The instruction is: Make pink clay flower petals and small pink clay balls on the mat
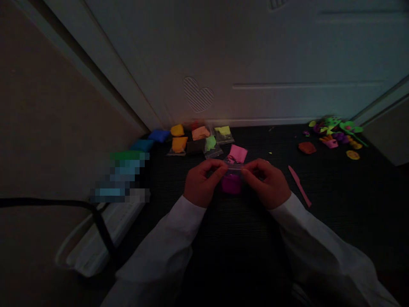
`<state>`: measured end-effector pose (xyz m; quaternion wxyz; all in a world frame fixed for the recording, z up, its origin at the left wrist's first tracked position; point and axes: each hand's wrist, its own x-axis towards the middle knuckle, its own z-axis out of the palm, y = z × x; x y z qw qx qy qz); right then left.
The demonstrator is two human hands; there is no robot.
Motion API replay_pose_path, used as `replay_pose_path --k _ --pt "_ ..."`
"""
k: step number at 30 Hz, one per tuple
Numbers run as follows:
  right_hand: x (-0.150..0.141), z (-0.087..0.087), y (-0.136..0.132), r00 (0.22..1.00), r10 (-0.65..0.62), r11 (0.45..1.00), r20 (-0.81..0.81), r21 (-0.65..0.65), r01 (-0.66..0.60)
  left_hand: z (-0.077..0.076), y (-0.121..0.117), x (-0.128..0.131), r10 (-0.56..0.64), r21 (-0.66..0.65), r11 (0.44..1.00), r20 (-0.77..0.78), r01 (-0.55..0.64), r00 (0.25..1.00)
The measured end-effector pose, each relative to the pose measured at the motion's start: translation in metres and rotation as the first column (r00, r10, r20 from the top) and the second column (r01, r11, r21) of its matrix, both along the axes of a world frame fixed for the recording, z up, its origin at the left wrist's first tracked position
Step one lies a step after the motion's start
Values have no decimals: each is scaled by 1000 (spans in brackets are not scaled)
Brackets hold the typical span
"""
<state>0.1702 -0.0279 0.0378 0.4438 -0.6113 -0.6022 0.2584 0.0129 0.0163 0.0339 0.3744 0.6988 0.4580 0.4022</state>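
Note:
Between my hands is a small clear zip bag with a magenta lump of modelling clay in it. My left hand pinches the bag's top left corner between thumb and finger. At the top right corner, the thumb and finger of my right hand grip the same bag. Its zip edge stretches level between the two pinches. Just behind it lies a pink clay packet, partly covered by the bag's top. A pink plastic knife rests on the dark table right of my right hand.
Several clay packets, among them an orange packet and a blue packet, line the back left. Shaped clay pieces cluster at the back right, near a reddish-brown lump. A white container and a black cable are at left.

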Motion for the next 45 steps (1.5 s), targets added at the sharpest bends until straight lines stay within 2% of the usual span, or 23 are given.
replay_pose_path --k 13,16,18,22,25,27,29,32,36,38,42,45 --pt "-1 0 0 993 -17 997 -113 -76 8 2 1 -2 22 -7 1000 55 -21 998" --pt "0 1 -1 990 -41 997 -138 -67 31 0 2 -2 23 -60 998 111 -17 994" --pt "0 0 0 980 -40 998 -195 -52 30 -3 4 -2 35 -103 995 202 -14 979" --pt "-3 -3 -1 944 73 989 -323 -101 -111 -11 7 -1 69 -167 986 397 -2 915" --pt "-6 -5 -2 927 195 950 -321 -171 -259 -14 8 1 60 -186 982 476 33 877" --pt "-7 -4 -2 931 231 940 -282 -182 -288 -14 7 2 47 -195 979 514 64 857" --pt "-7 -3 -1 947 203 955 -251 -162 -247 -12 6 3 49 -218 973 527 79 849" --pt "-5 -2 0 963 125 980 -239 -124 -158 -9 4 4 21 -280 953 454 120 891" --pt "-2 -1 2 966 66 993 -249 -82 -89 -6 0 4 -189 -350 895 264 277 946" --pt "-2 -1 2 966 42 995 -257 -79 -64 -5 -1 4 -247 -346 889 186 299 951" --pt "-3 -3 3 951 80 986 -298 -117 -120 -4 -1 4 -222 -299 923 108 245 969" --pt "-3 -4 3 968 139 970 -209 -166 -175 -4 -1 3 -195 -270 939 89 213 977"
